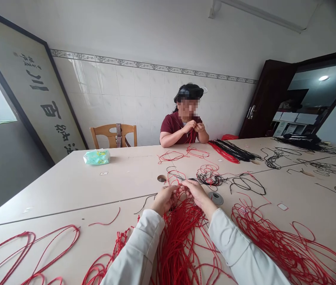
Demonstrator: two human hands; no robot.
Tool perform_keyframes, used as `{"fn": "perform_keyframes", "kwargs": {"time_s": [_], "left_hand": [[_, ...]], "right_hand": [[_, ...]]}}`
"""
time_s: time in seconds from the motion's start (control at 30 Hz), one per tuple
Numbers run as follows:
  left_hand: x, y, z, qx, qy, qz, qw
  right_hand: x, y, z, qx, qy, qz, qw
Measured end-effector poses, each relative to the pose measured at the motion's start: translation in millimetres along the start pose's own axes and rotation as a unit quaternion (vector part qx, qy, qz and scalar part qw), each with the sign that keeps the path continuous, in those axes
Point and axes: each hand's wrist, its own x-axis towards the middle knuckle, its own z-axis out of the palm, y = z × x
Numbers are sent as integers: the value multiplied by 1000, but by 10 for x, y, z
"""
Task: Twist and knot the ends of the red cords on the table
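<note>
**White sleeves over a spill of red braided cord**

Nearest the lens, a white left sleeve (136,249) and a white right sleeve (239,247), reaching out over thin red braided cords (179,245) on a pale cream tabletop (67,190). Cords long and loose, falling in a dense fan from the hands toward the near edge, with more loops spread to either side. Left hand (163,200) and right hand (198,194) close together, narrowly curled around a few red strands, the exact grip partly hidden by the fingers. Just ahead, a tangled black-and-red cord bunch (209,178) and loose black cord loops (246,184); a round grey grommet (215,198) beside the right hand. Farther off, a heap of black and red cords (231,151), a pale green plastic packet (96,157), and a seated person in a maroon top (173,128), both hands raised at the chest over red cord.
</note>
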Motion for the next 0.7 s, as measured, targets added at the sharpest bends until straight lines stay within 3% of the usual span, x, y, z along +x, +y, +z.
{"fn": "perform_keyframes", "kwargs": {"time_s": [0.33, 0.43, 0.6, 0.7], "left_hand": [[-29, -11, 20, 4, 19, 17, 1000], [-64, 38, 66, -8, 30, 37, 999], [-32, 385, 150, -13, 22, 63, 998], [30, 644, 139, -14, 57, 100, 993]], "right_hand": [[9, -7, 15, 8, 2, 14, 1000], [-7, -75, -37, 17, -25, 30, 999], [-61, -248, -171, 29, -91, 58, 994], [-79, -324, -258, 35, -101, 63, 992]]}}
